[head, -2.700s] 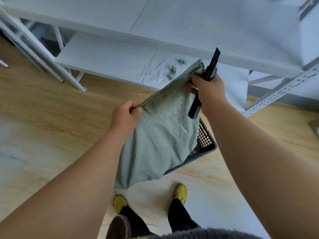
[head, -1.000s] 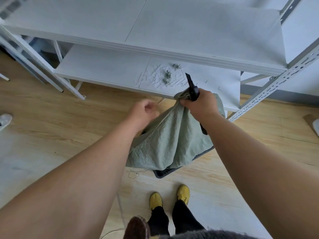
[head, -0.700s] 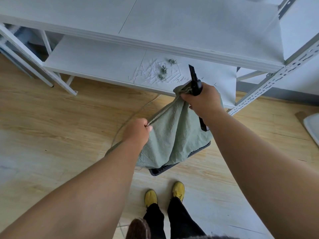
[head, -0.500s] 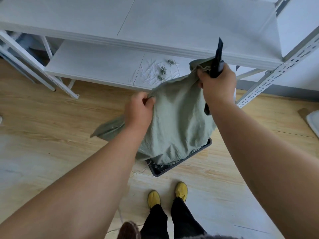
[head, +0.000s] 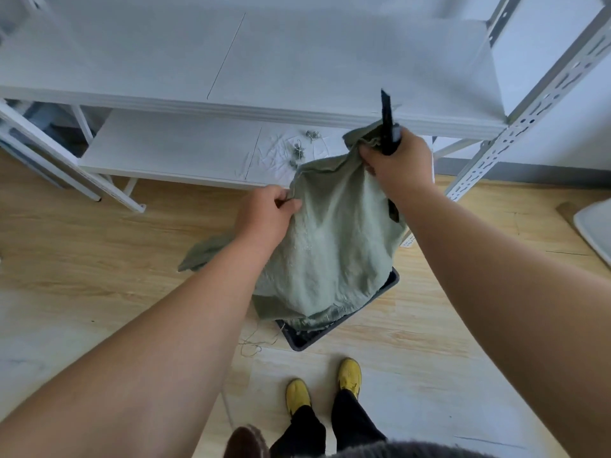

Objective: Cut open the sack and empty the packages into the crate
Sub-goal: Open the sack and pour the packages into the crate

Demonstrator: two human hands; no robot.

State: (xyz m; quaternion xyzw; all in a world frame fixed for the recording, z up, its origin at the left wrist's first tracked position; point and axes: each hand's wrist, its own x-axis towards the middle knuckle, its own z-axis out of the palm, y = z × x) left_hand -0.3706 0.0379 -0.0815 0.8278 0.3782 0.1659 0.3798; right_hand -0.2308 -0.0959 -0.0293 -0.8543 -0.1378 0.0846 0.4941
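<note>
A limp pale-green woven sack (head: 334,239) hangs over a dark plastic crate (head: 307,342) on the floor, covering most of it. My left hand (head: 267,213) pinches the sack's upper left edge. My right hand (head: 393,163) grips the sack's top corner together with a black utility knife (head: 387,119), whose blade end points up. The sack's lower end droops into the crate. The crate's inside is hidden and no packages show.
A white metal shelf unit (head: 297,77) stands right behind the sack, with cut threads and scraps (head: 297,150) on its lower board. Its slotted post (head: 529,120) rises at the right. Loose thread (head: 254,345) lies on the wooden floor by my yellow shoes (head: 350,378).
Both hands have kept their hold and lifted the sack from low over the crate. A fold of sack now hangs out to the left.
</note>
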